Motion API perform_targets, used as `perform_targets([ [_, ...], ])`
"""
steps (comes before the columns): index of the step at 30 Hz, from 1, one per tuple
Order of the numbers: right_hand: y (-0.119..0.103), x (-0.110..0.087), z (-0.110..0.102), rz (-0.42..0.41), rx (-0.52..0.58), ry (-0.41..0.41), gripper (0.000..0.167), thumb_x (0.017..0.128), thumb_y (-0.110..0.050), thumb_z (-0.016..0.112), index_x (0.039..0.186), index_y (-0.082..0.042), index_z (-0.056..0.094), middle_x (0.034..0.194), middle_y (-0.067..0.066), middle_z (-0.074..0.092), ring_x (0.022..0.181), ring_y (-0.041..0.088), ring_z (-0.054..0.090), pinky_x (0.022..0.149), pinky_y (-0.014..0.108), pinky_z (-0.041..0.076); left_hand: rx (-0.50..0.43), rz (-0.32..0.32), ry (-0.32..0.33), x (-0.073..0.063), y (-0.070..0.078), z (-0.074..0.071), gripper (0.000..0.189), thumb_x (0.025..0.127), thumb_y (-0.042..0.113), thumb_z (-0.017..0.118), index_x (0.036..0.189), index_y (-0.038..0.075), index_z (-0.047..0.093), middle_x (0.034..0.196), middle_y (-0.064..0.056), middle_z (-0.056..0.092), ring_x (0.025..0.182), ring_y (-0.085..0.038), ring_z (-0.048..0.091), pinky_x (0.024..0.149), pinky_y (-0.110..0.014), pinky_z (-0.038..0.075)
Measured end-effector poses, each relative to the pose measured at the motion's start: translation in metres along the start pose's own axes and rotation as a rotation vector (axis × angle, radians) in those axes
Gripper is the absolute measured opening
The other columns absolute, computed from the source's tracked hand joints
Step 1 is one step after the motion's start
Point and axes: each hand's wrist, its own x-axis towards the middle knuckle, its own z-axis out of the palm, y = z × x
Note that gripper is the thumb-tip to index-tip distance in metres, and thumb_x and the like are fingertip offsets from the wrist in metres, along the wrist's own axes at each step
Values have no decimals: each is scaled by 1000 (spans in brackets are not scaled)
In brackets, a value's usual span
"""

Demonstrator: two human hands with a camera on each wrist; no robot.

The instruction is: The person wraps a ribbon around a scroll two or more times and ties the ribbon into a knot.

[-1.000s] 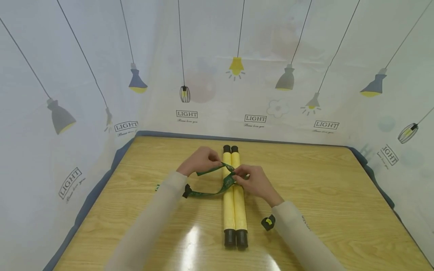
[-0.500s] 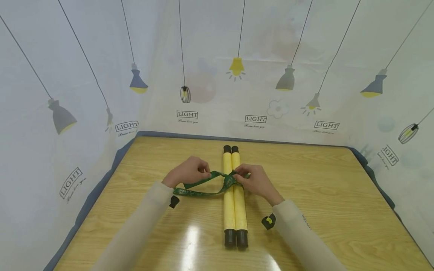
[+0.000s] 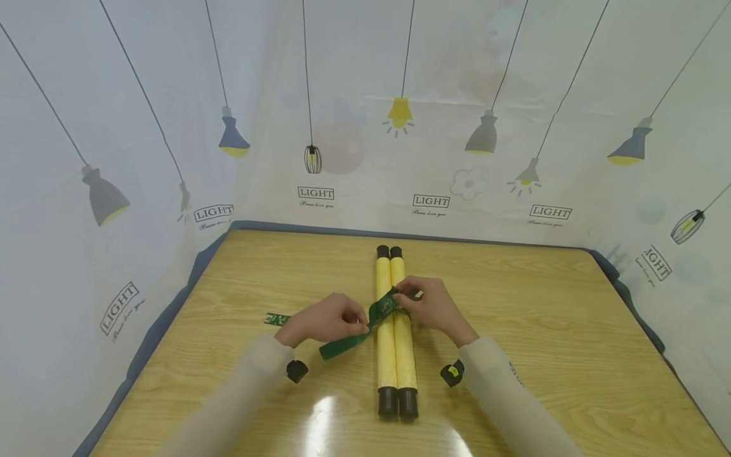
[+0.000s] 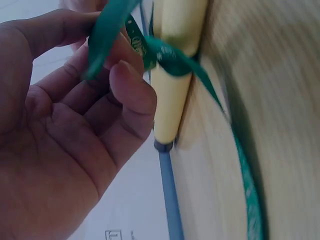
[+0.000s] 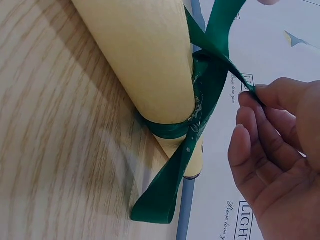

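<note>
Two yellow tubes (image 3: 386,362) with black end caps lie side by side on the wooden table. A green patterned ribbon (image 3: 344,346) circles them, crossing over itself on top; the right wrist view also shows a hanging ribbon loop (image 5: 157,200). Left of the tubes, my left hand (image 3: 325,318) pinches one length of ribbon (image 4: 107,37) between thumb and forefinger. Over the right tube, my right hand (image 3: 429,307) pinches the ribbon by its edge, fingertips beside the crossing. Another ribbon tail (image 3: 276,318) emerges from behind the left wrist onto the table.
White hanging sheets (image 3: 365,146) printed with lamps surround the wooden table (image 3: 542,317) at the back and both sides. Small black objects (image 3: 296,370) show beside the wrists.
My left hand has come down and toward the front from its place above, drawing its ribbon length toward me. My right hand has stayed at the crossing over the tubes.
</note>
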Motion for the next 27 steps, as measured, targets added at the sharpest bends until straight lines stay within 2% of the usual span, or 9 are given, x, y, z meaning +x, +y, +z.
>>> perform_targets([
  [5, 1, -1, -1, 3, 2, -11, 12, 98, -19, 71, 104, -10, 75, 91, 1, 76, 83, 12, 69, 75, 30, 58, -133, 0, -31, 3, 11, 18, 16, 104, 19, 61, 98, 16, 76, 67, 3, 64, 50, -10, 49, 51, -23, 44],
  [10, 1, 0, -5, -17, 1, -20, 11, 98, -19, 71, 103, -10, 75, 90, 1, 76, 82, 12, 69, 73, 30, 57, -189, 3, -28, 12, 27, 35, 15, 103, 18, 62, 102, 12, 76, 63, -9, 66, 56, -39, 62, 49, -24, 44],
  [12, 1, 0, -6, -20, 0, -26, 11, 97, -18, 72, 103, -10, 75, 90, 1, 76, 82, 13, 69, 72, 29, 58, -195, -5, -17, 17, 32, 42, 16, 103, 19, 63, 105, 11, 75, 62, -12, 68, 61, -45, 65, 48, -23, 43],
  [15, 2, 2, -7, -21, -5, -36, 11, 97, -18, 72, 104, -10, 75, 90, 1, 75, 81, 12, 69, 69, 26, 57, -219, -22, -32, 24, 38, 50, 23, 104, 22, 62, 115, 7, 74, 72, -9, 75, 65, -44, 69, 46, -23, 43],
  [19, -1, 4, -8, -33, -10, -40, 11, 97, -18, 72, 103, -9, 76, 89, 1, 76, 81, 13, 69, 70, 27, 57, -245, -41, -140, 30, 41, 55, 38, 105, 25, 59, 134, 2, 66, 88, -3, 80, 67, -32, 73, 46, -24, 44],
  [21, -3, 5, -8, -34, -12, -40, 12, 97, -18, 72, 103, -9, 76, 89, 1, 76, 81, 14, 69, 71, 28, 57, -235, -47, -178, 31, 40, 55, 41, 105, 26, 58, 137, 2, 64, 90, -1, 80, 69, -27, 73, 48, -25, 45],
  [23, -5, 6, -8, -30, -13, -41, 12, 97, -18, 72, 103, -8, 76, 89, 1, 76, 81, 14, 69, 71, 28, 57, -205, -43, -169, 32, 38, 54, 38, 105, 26, 58, 135, 3, 66, 89, -2, 79, 70, -25, 73, 50, -24, 47],
  [27, -5, 6, -8, -38, -13, -44, 12, 97, -16, 72, 104, -6, 75, 89, 2, 76, 81, 15, 69, 71, 28, 57, -167, -74, -74, 31, 32, 46, 26, 105, 24, 59, 119, 8, 75, 86, -3, 76, 73, -26, 72, 57, -26, 53],
])
